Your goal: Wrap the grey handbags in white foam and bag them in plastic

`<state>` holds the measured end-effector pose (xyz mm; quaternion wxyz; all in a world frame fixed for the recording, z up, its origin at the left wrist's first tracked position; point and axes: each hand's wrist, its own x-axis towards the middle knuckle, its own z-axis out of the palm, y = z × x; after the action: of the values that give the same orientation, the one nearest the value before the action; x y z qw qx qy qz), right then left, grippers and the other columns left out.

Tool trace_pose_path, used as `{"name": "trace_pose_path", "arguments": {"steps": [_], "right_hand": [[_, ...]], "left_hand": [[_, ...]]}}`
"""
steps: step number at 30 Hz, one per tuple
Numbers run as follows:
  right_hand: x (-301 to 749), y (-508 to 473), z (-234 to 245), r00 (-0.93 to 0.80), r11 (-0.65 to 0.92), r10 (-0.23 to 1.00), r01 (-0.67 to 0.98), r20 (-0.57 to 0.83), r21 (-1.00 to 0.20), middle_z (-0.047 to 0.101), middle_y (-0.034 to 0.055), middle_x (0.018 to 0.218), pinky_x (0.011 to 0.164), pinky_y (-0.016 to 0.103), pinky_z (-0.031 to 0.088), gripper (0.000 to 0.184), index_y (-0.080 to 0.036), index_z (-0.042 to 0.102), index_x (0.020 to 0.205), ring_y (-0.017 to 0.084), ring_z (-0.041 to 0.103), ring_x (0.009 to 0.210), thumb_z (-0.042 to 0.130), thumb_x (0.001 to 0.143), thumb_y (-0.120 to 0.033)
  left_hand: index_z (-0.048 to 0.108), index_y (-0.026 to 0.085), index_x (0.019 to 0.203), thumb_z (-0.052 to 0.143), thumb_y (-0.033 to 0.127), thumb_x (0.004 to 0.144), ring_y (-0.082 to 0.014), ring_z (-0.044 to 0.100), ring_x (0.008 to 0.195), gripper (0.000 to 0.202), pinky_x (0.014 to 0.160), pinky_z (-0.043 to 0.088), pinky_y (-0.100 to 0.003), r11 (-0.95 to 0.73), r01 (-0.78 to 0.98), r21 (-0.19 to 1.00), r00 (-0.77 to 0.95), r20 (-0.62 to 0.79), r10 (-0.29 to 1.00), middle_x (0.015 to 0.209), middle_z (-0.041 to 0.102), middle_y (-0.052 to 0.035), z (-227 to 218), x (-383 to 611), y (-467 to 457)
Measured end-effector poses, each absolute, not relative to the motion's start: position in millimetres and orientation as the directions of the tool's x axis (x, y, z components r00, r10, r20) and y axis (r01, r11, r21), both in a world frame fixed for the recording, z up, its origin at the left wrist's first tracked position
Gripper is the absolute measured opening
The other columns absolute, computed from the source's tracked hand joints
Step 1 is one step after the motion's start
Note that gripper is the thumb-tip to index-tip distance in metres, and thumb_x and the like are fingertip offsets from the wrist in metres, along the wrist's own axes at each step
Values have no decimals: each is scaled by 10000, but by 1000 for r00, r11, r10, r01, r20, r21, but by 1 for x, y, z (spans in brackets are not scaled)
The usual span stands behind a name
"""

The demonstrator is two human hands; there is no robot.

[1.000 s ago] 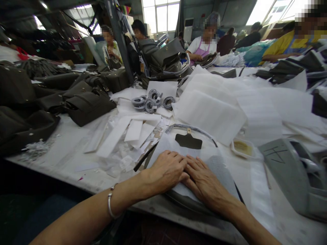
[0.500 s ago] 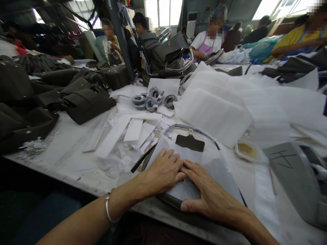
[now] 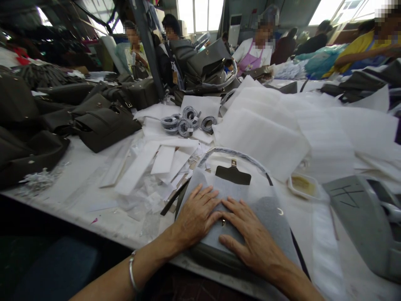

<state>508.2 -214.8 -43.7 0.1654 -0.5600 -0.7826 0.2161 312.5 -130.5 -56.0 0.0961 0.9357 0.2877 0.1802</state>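
A dark olive handbag [image 3: 216,261] lies on the table in front of me, a thin grey-white protective sheet [image 3: 266,209] spread over its face. My left hand [image 3: 197,211] rests flat on the sheet's left half, fingers stretched out. Beside it my right hand [image 3: 250,230] lies on the sheet with fingers spread, the fingertips of both hands nearly meeting. Between them shows a small gold clasp [image 3: 223,222]. The bag's flap tab [image 3: 233,174], with a gold fitting, points away from me. Behind it arches the plastic-wrapped handle [image 3: 236,153].
White foam sheets [image 3: 260,133] are piled behind the bag. Wrapped strap coils [image 3: 186,121] lie further back. Dark bags [image 3: 106,121] are heaped at left, near paper scraps [image 3: 138,175]. A small tray [image 3: 303,186] and a grey machine [image 3: 360,221] stand at right. Co-workers sit across the table.
My right hand has shifted slightly, its thumb moving up from the bag's near edge onto the sheet. The clasp between my hands shows more now. The handle's arch stands a little higher.
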Motion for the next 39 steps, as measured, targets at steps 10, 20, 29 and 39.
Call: {"name": "trace_pose_path", "arguments": {"steps": [10,20,29,39], "right_hand": [[513,-213,-46,-238,236,969,814,65,-532,508,125,1465,1173,584,310,455,-200,582,1338,292,432,1385,535,956,-444],[512,-208,-48,-200,187,979,800,40,-571,507,103,1465,1146,559,362,381,-239,628,1289,292,447,1367,568,930,-351],[530,-168,-15,-153,82,987,732,-46,-677,699,89,1201,1030,480,489,326,-234,664,1200,264,643,1129,552,916,-349],[545,-150,-73,-40,110,981,920,189,-376,468,210,1463,1115,576,371,433,-151,648,1237,355,424,1373,606,855,-351]], "left_hand": [[603,110,1069,450,146,966,-245,613,976,189,867,470,-387,-921,389,-9,921,31,389,1026,647,-118,-23,338,-119],[464,118,1393,331,382,1044,-265,404,1391,457,1168,216,-474,-889,454,66,876,147,459,1479,482,-128,-60,328,-119],[446,121,1406,372,396,1034,-277,407,1386,468,1159,245,-489,-883,464,75,866,169,470,1471,486,-129,-58,329,-119],[416,115,1436,344,397,1040,-266,403,1389,492,1180,200,-482,-878,471,84,863,159,479,1479,479,-137,-54,328,-119]]}}
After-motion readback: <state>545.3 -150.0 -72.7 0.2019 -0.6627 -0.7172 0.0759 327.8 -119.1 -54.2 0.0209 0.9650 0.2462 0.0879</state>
